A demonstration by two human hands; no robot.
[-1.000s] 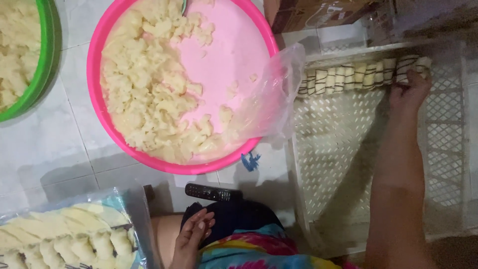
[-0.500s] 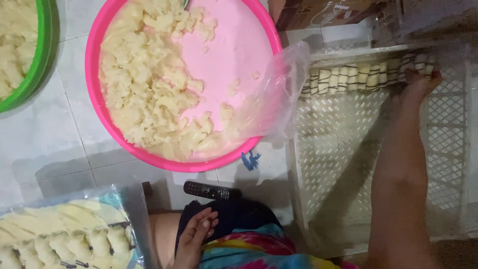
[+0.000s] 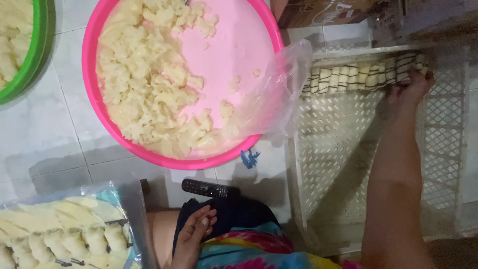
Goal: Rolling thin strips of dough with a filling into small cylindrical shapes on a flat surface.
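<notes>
A clear plastic bag of pale pieces [image 3: 64,234] lies at seven o'clock; a brown carton [image 3: 323,12] stands at one o'clock.

The one head view looks steeply down from above the seated person, close over the tiled floor. The pink basin [image 3: 184,82] fills the upper middle. Right of it lies the white crate [image 3: 348,164]; below it, the person's lap.

A pink basin [image 3: 94,65] of pale dough pieces sits on the tiled floor; left of it a green basin [image 3: 35,60] (only partly visible), below it a black remote [image 3: 209,189].
</notes>
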